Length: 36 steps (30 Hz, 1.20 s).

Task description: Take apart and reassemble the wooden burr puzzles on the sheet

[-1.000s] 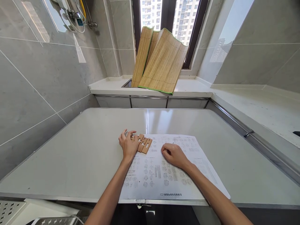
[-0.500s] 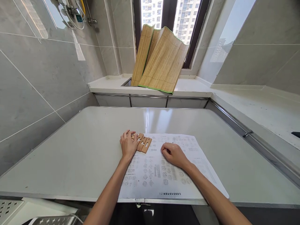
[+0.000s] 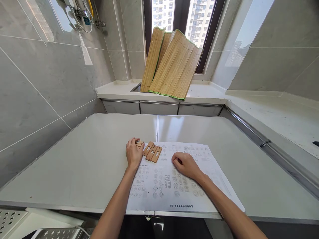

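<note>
My left hand (image 3: 134,153) is curled round small wooden puzzle pieces (image 3: 140,144) at the left upper edge of a printed sheet (image 3: 171,189). Just right of its fingers, flat notched wooden pieces with cut-out slots (image 3: 152,152) lie side by side, partly on the sheet. A narrow gap parts them from those in the hand. My right hand (image 3: 184,163) rests on the right half of the sheet with its fingers folded in. Whatever those fingers may hold is hidden.
The sheet lies on a pale folding table (image 3: 74,166) with a centre seam. Behind it, a folded bamboo mat (image 3: 174,66) leans at the window above a white ledge (image 3: 209,96). Tiled walls flank the table. A perforated white object (image 3: 12,219) stands at the lower left.
My left hand has shifted slightly left, drawing the pieces in its fingers away from the others, which now show more fully. My right hand stays in place. The view has shifted slightly.
</note>
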Tool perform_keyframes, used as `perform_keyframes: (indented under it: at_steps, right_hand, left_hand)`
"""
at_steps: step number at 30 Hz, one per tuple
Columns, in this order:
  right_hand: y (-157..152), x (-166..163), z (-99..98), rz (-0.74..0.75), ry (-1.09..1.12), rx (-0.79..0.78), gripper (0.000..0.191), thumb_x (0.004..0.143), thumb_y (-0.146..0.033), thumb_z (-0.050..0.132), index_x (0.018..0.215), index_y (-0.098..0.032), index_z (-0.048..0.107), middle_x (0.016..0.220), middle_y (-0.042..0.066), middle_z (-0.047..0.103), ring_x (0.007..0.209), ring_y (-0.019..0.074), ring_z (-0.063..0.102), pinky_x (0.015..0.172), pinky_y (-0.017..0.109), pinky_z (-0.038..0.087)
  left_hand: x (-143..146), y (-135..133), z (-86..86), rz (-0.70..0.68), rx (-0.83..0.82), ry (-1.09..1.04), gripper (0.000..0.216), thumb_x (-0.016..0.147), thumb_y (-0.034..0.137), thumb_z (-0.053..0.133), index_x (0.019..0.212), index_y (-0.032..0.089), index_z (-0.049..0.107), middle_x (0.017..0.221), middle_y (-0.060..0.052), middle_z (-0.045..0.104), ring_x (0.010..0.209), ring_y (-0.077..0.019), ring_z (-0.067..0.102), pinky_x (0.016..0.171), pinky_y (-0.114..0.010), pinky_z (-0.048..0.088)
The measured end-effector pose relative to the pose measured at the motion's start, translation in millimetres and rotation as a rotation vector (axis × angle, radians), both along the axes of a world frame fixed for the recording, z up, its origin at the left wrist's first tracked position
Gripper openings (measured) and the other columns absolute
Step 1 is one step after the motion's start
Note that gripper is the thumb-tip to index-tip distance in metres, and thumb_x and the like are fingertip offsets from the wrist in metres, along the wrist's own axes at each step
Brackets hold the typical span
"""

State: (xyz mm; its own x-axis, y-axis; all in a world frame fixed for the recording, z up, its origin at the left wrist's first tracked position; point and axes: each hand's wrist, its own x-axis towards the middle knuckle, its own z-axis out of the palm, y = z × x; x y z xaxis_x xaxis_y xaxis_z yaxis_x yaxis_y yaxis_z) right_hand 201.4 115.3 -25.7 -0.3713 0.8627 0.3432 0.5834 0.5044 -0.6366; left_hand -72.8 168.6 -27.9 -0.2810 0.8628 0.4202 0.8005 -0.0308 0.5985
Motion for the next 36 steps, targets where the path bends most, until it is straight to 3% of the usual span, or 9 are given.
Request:
perform_keyframes:
  at_steps: [9,12,17,19,21,24,26,28,36]
  right_hand:
    - [-1,-1,2.3,0.002,0.021,-0.031,0.022,0.084,-0.01,0.049,0.072,-0.022,0.062,0.072,-0.001,0.067,0.064,0.0153,0.056,0.064,0.028,0.038]
    - [1,-1,2.5,-0.009,0.109,-0.1,0.022,0.083,-0.011,0.049,0.072,-0.022,0.065,0.068,-0.001,0.065,0.061,0.0149,0.052,0.062,0.028,0.036]
    - [9,3,3.9,0.041,0.609,-0.516,0.012,0.088,-0.024,0.055,0.08,-0.021,0.064,0.071,-0.003,0.063,0.046,0.0084,0.039,0.048,0.026,0.029]
    - [11,5,5.1,0.094,0.793,-0.635,0.011,0.09,-0.033,0.063,0.091,-0.022,0.065,0.085,-0.001,0.067,0.048,0.008,0.044,0.046,0.025,0.032]
    - [12,7,5.7,0.131,0.859,-0.676,0.023,0.089,-0.04,0.07,0.103,-0.023,0.067,0.101,0.004,0.07,0.064,0.0125,0.058,0.05,0.025,0.042]
    - [12,7,4.7,0.134,0.8,-0.635,0.037,0.091,-0.046,0.071,0.122,-0.026,0.066,0.127,0.009,0.068,0.105,0.0218,0.066,0.078,0.033,0.057]
    - [11,6,3.0,0.133,0.727,-0.586,0.042,0.093,-0.047,0.07,0.13,-0.029,0.064,0.14,0.007,0.063,0.125,0.0237,0.06,0.101,0.039,0.052]
    - [9,5,1.2,0.162,0.676,-0.582,0.048,0.093,-0.046,0.07,0.137,-0.031,0.059,0.143,0.007,0.062,0.132,0.0244,0.057,0.111,0.042,0.045]
    - [6,2,-0.3,0.184,0.615,-0.561,0.054,0.089,-0.044,0.074,0.136,-0.025,0.059,0.114,0.008,0.075,0.108,0.026,0.071,0.093,0.042,0.057]
  left_hand:
    - [2,-4,9.2,0.01,0.05,-0.239,0.028,0.082,0.031,0.073,0.108,0.022,0.067,0.123,-0.008,0.071,0.109,-0.0261,0.067,0.101,-0.042,0.051]
    - [9,-8,16.3,-0.06,0.118,-0.261,0.03,0.083,0.034,0.074,0.11,0.023,0.067,0.131,-0.008,0.068,0.116,-0.0268,0.066,0.105,-0.043,0.05]
    - [33,-25,28.1,-0.416,0.115,-0.28,0.036,0.085,0.033,0.075,0.118,0.025,0.065,0.145,-0.008,0.06,0.126,-0.0268,0.062,0.106,-0.043,0.051]
    - [45,-33,29.9,-0.603,0.09,-0.231,0.036,0.087,0.031,0.074,0.121,0.026,0.064,0.147,-0.008,0.058,0.13,-0.0269,0.06,0.107,-0.044,0.05]
    - [55,-40,29.9,-0.739,0.074,-0.152,0.033,0.089,0.029,0.072,0.12,0.026,0.064,0.147,-0.008,0.059,0.132,-0.0271,0.058,0.107,-0.045,0.05]
    - [64,-47,28.5,-0.855,0.066,-0.075,0.034,0.09,0.029,0.072,0.123,0.027,0.062,0.145,-0.008,0.06,0.134,-0.0277,0.056,0.11,-0.047,0.047]
    - [67,-49,27.9,-0.888,0.061,-0.056,0.036,0.091,0.029,0.072,0.125,0.027,0.062,0.144,-0.008,0.061,0.135,-0.0277,0.056,0.113,-0.048,0.046]
    - [68,-51,27.8,-0.907,0.058,-0.054,0.035,0.091,0.028,0.071,0.125,0.027,0.061,0.143,-0.007,0.062,0.134,-0.0274,0.057,0.113,-0.049,0.046]
    - [72,-55,26.6,-0.995,0.04,-0.116,0.037,0.091,0.025,0.073,0.125,0.027,0.061,0.146,-0.008,0.059,0.135,-0.0261,0.056,0.112,-0.046,0.048]
